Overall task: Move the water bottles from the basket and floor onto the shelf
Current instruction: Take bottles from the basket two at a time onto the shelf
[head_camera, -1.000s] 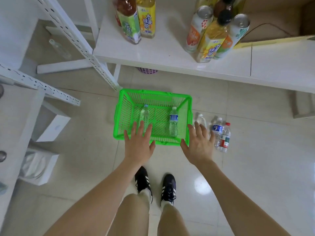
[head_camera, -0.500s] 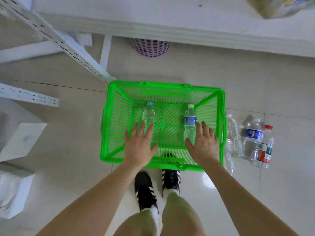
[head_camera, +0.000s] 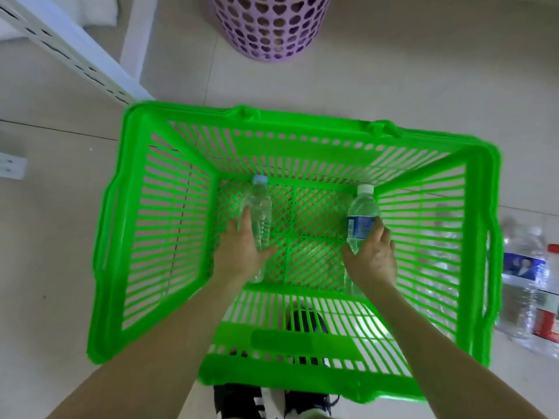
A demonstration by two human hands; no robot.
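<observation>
A bright green plastic basket (head_camera: 136, 207) stands on the tiled floor below me. Two water bottles lie on its bottom. The clear bottle with a pale blue cap (head_camera: 258, 207) is on the left, and my left hand (head_camera: 242, 255) is wrapped around its lower half. The bottle with a blue label and white cap (head_camera: 361, 213) is on the right, with my right hand (head_camera: 373, 258) closed around its lower part. Several more water bottles (head_camera: 526, 273) lie on the floor just right of the basket, one with a red label (head_camera: 549, 316).
A purple perforated bin (head_camera: 272, 25) stands on the floor beyond the basket. A white slotted shelf upright (head_camera: 75, 55) crosses the upper left. My black shoes (head_camera: 305, 322) show through and below the basket's near wall.
The view has dropped close over the basket. Both hands went from hovering at the near rim down into the basket and closed on the two bottles.
</observation>
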